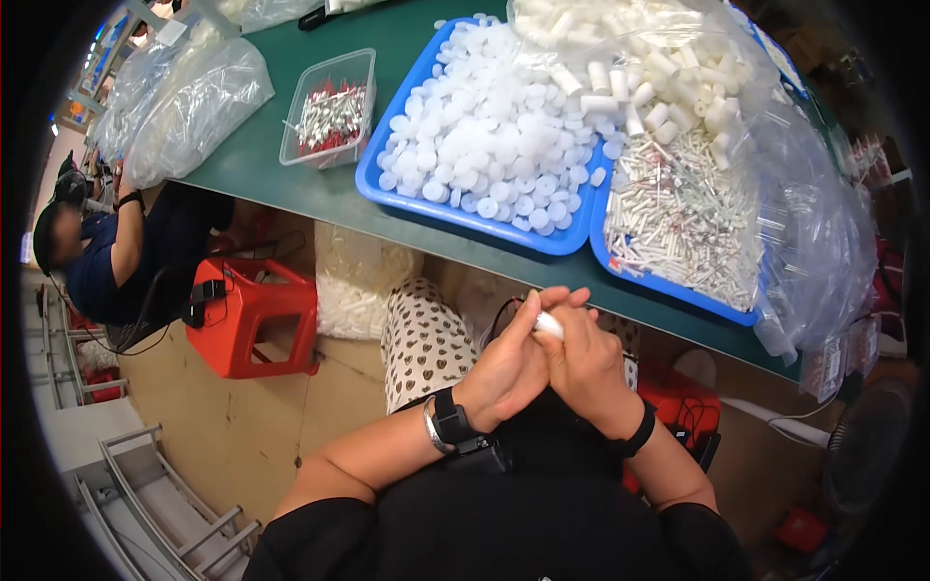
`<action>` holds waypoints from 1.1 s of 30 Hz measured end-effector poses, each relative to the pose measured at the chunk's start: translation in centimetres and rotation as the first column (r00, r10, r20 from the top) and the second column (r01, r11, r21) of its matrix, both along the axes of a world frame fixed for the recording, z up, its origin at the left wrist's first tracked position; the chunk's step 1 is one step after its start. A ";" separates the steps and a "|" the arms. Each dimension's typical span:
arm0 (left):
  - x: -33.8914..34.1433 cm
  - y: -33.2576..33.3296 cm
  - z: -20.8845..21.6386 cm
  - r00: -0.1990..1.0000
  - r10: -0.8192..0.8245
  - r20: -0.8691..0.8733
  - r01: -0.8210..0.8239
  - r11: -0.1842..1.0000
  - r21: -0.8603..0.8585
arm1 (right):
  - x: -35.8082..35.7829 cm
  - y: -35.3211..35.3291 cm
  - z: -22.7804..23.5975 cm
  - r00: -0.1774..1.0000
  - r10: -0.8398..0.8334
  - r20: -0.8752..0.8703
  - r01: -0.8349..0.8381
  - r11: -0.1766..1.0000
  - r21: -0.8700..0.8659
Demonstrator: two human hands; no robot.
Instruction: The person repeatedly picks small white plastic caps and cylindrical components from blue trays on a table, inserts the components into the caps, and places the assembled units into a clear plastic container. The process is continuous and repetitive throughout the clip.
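- White plastic tube piece (548,325), small and cylindrical, sits pinched between your two hands just below the near edge of the green work table (291,174), over your lap.
- Green work table spans the upper part of the view, its edge bowed by the lens, and carries every container listed here.
- Large clear plastic bag (804,223) on your right spills over a blue plastic tray (659,283) heaped with thin white tubes and, further back, stubby white cylinders.
- Second blue plastic tray (407,198), just beside the first and touching it, is piled with round white plastic caps (494,136).
- Crumpled clear plastic bags (189,107) lie at the table's far left corner, near a seated co-worker's raised arm (126,242).
- Red plastic stool (254,320) stands on the floor under the table, to your left.
- Clear rectangular plastic tub (329,108), left of the cap tray and apart from it, holds red-and-white slender parts.
- Your left hand (509,363), black watch at the wrist, is closed around the tube piece from the left.
- Your right hand (586,363), black band at the wrist, is folded against the left, fingers closed on the same piece.
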State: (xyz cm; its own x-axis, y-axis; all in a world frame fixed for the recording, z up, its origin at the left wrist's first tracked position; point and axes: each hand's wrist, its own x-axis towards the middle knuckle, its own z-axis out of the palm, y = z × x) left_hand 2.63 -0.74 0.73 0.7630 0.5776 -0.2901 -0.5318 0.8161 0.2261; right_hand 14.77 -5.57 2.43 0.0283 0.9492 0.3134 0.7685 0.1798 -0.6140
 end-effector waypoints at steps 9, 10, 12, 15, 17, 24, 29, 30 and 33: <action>0.2 -0.4 0.1 0.977 0.031 -0.211 0.031 0.959 0.282 | 0.2 0.1 0.0 0.987 0.058 -0.153 -0.069 0.995 -0.067; 0.2 -0.4 0.1 0.976 0.027 -0.215 0.038 0.956 0.291 | 0.0 0.0 -0.1 0.985 0.037 -0.167 -0.050 0.996 -0.075; 0.1 -0.5 0.0 0.975 0.019 -0.222 0.051 0.950 0.307 | -0.4 -0.2 -0.3 0.981 -0.004 -0.194 -0.014 0.996 -0.093; -0.8 -0.4 -0.5 0.939 -0.055 -0.340 0.165 0.938 0.304 | 0.3 -0.4 -0.7 0.898 -0.040 -0.437 -0.097 0.953 -0.286; -1.3 0.1 -0.4 0.945 -0.106 -0.310 0.200 0.936 0.288 | 1.4 -0.4 -0.6 0.691 -0.144 -0.709 -0.262 0.864 -0.430; -1.5 0.5 -0.7 0.949 -0.108 -0.296 0.180 0.957 0.229 | 1.8 -0.6 -1.5 0.355 -0.371 -0.858 -0.519 0.685 -0.511; -0.8 -1.0 -2.0 0.949 0.003 -0.314 0.058 0.981 0.185 | 0.1 -1.2 -2.5 0.963 0.019 -0.267 -0.138 0.890 -0.434; -0.7 -1.1 -2.3 0.942 -0.011 -0.335 0.069 0.984 0.162 | 0.0 -1.3 -2.6 0.980 0.035 -0.197 -0.124 0.881 -0.458; -0.9 -1.3 -3.4 0.926 -0.096 -0.365 0.127 0.990 0.061 | 0.1 -1.6 -3.9 0.983 0.063 -0.175 -0.135 0.890 -0.437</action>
